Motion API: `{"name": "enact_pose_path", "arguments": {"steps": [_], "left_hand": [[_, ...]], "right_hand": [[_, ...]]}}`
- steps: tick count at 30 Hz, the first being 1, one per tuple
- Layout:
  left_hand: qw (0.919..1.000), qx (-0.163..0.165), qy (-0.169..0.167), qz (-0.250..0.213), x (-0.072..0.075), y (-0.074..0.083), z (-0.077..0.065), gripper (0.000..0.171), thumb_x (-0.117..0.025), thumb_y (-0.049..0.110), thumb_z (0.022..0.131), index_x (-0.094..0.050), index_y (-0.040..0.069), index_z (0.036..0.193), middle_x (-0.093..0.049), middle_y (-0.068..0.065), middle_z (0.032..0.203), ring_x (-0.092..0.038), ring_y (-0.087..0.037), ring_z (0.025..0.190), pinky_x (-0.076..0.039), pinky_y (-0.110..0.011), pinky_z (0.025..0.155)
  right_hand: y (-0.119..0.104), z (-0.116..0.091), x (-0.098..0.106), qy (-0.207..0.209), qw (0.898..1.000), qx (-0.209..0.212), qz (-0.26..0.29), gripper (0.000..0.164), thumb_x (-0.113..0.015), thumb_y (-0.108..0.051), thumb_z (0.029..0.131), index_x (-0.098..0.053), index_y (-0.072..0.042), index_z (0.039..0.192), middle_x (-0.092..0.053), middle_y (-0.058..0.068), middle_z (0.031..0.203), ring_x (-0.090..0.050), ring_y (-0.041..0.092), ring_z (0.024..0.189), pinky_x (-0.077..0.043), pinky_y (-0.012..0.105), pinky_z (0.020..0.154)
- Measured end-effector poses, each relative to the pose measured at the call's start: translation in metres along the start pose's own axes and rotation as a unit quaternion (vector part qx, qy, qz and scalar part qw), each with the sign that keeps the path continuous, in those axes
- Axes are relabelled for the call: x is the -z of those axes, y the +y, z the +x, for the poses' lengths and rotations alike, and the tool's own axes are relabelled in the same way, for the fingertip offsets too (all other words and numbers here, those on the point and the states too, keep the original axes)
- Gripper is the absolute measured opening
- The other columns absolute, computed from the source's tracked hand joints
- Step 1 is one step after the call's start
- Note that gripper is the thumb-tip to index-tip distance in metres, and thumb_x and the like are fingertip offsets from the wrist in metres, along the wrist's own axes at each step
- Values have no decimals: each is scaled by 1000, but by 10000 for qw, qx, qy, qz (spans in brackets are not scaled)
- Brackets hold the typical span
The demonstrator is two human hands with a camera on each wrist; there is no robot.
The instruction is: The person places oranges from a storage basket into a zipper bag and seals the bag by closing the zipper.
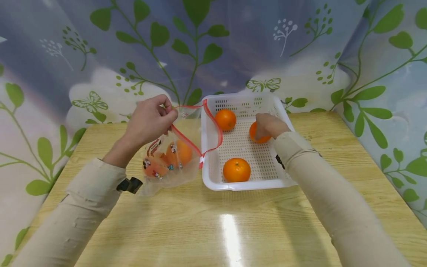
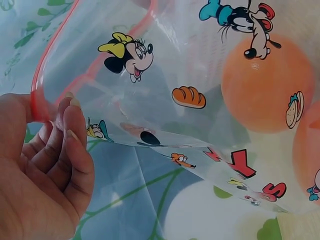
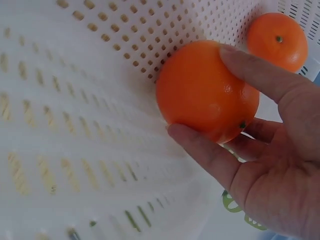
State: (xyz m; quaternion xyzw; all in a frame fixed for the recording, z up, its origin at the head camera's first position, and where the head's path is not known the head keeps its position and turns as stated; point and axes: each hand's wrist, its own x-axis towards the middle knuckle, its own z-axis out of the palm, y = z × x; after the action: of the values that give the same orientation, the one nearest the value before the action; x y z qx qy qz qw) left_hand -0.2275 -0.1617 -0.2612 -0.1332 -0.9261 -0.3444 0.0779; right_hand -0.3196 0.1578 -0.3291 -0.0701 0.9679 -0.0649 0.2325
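My left hand (image 1: 151, 116) pinches the red-edged rim of a clear zip bag (image 2: 165, 120) printed with cartoon figures, keeping its mouth spread. Through the plastic show oranges (image 1: 181, 152) at the bottom of the bag. Inside a white plastic basket (image 1: 250, 185), my right hand (image 1: 271, 125) has its thumb and fingers around an orange (image 3: 205, 92) near the right wall. Two more oranges lie in the basket: one at the back left (image 1: 225, 119) and one at the front (image 1: 237, 170). The bag's opening overlaps the basket's left rim in the head view.
Bag and basket sit on a wooden table (image 1: 186, 230). Behind and beside it hangs a curtain (image 1: 233, 55) with green leaves and butterflies. Dark straps (image 1: 129, 184) circle the wrists over beige sleeves.
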Motion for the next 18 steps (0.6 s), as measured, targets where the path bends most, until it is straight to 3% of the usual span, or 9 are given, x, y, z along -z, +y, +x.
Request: {"name": "enact_pose_path", "arguments": {"steps": [5, 11, 18], "left_hand": [[9999, -41, 98, -26, -2, 0, 2, 10, -48, 19, 91, -53, 10, 88, -64, -9, 61, -62, -23, 51, -40, -35, 47], [9997, -48, 225, 12, -2, 1, 4, 9, -49, 19, 90, -53, 11, 88, -63, -6, 59, -62, -21, 51, -39, -35, 47], [9995, -130, 263, -71, -1, 2, 6, 9, -49, 17, 91, -53, 10, 87, -62, -5, 57, -62, -22, 51, -38, -34, 45]], "right_hand": [[5, -4, -2, 163, 9995, 244, 88, 62, -71, -14, 81, -40, 7, 130, -51, 25, 124, -51, 35, 105, -45, 46, 88], [5, -11, 0, 453, 9955, 781, 298, 73, -71, -15, 81, -34, 9, 139, -47, 26, 129, -49, 37, 112, -43, 48, 92], [-6, -42, 17, 1286, 9770, 1383, 985, 75, -73, -23, 84, -33, 4, 142, -46, 22, 131, -50, 34, 106, -45, 48, 88]]}}
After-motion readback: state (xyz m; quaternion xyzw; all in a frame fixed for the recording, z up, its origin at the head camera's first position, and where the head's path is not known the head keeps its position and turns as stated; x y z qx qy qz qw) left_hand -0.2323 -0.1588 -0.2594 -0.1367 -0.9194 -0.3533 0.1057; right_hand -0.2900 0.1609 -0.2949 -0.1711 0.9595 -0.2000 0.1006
